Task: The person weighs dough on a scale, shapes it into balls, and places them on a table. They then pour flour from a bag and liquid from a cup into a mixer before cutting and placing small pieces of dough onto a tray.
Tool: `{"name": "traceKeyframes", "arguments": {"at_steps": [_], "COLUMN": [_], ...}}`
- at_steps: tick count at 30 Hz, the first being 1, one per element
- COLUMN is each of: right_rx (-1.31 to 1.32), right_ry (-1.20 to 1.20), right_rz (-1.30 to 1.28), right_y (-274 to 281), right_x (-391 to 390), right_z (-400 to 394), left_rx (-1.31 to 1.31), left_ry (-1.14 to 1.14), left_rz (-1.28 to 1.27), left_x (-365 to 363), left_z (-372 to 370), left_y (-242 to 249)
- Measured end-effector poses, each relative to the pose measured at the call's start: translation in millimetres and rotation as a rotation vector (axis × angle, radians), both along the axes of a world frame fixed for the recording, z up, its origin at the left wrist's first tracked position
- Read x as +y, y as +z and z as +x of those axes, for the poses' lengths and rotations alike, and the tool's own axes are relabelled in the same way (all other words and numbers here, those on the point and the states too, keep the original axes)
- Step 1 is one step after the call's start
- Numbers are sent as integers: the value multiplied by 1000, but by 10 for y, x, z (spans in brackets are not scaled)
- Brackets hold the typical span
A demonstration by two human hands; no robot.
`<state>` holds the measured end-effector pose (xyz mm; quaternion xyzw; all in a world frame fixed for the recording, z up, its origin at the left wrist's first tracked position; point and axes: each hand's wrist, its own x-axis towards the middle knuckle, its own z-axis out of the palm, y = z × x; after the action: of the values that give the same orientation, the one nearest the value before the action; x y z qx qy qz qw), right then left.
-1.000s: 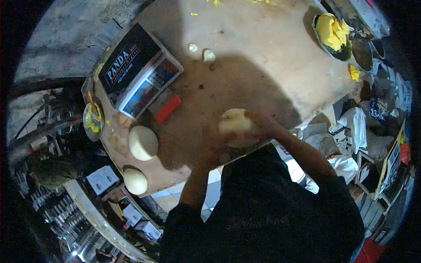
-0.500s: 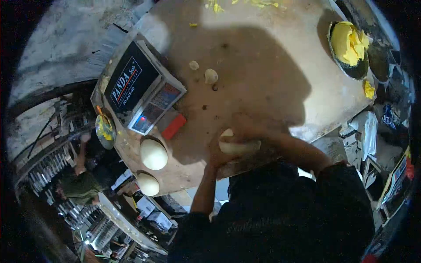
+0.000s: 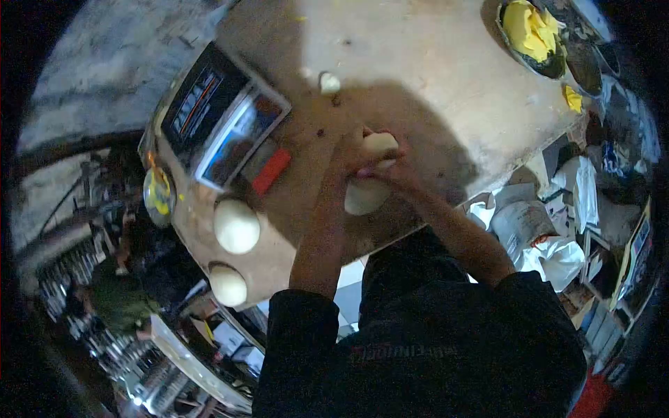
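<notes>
A lump of pale dough (image 3: 367, 196) lies on the table near its front edge, and part of it bulges out beyond my fingers on the far side. My left hand (image 3: 354, 159) is wrapped round its left side. From the right, my right hand (image 3: 399, 167) closes on the same lump, and the two hands nearly meet across it. Shadow hides some of the fingers. Farther off on the table is a small dough scrap (image 3: 329, 83). Two smooth dough balls, a larger one (image 3: 237, 226) and a smaller one (image 3: 228, 284), rest at the left edge.
A digital scale (image 3: 230, 132) stands at the left, with a red block (image 3: 272, 171) against it. Beside it is a dish with yellow smears (image 3: 159, 195). A bowl holds yellow fat (image 3: 531, 31) at the far right. White bags (image 3: 550, 261) lie below right; another person's sleeve (image 3: 115, 289) shows at left.
My hands have moved away from my body and now press round the dough from both sides, where one lay over it before. The view has shifted and tilted slightly.
</notes>
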<state>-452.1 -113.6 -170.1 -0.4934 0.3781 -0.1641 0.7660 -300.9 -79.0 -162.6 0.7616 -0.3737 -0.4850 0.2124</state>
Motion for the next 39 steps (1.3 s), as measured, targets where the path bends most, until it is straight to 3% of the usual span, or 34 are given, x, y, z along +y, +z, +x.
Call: {"name": "traceKeyframes", "arguments": {"at_steps": [1,2,3,7,8,10,12,14,16,19,21,24,26,27,30,32,34,37,39], "right_rx": [62,81,65,-243,-274,-15,128,152,183,-45,121,192,334,421,309,391,395,346,246], "right_ry": [122,258,393,612,569,635,760,932,808,801,898,1165,995,825,536,730,901,1106,1107], "right_rz": [44,4,-74,-568,-388,-361,-348,-361,25,-1018,-1288,-719,-747,-860,-1338,-1118,-732,-820,-818], "right_y": [-33,-84,-105,-141,-277,62,282,359,827,122,-611,-18,117,-38,-553,-449,-294,-489,-530], "right_x": [-9,102,249,862,939,781,509,127,14,103,247,73,-228,-426,-1162,-1443,-1506,-1198,-983], "right_z": [-25,-129,-256,-746,-773,-680,-518,-295,-321,-641,-1023,-938,-471,-162,729,1172,1407,1128,896], "left_rx": [76,-284,-280,147,190,241,317,362,267,-81,-104,83,147,49,-175,-132,-51,0,17], "left_ry": [69,-85,-81,88,95,66,28,69,113,-80,-99,9,99,131,218,239,245,267,290], "left_rz": [76,-90,-114,-70,-47,22,-5,-172,-375,-386,-389,-351,-317,-331,-350,-380,-391,-358,-338], "left_x": [151,449,732,1763,1834,1706,1361,1275,1289,1322,1516,1389,1310,1140,464,78,-99,124,446], "left_z": [6,-13,-105,-814,-891,-773,-402,-380,-594,-779,-1154,-1003,-637,-388,281,546,610,302,-35], "left_y": [48,-209,-188,216,286,638,1396,1454,1190,1030,296,14,95,106,-41,-107,-132,-106,-34]}}
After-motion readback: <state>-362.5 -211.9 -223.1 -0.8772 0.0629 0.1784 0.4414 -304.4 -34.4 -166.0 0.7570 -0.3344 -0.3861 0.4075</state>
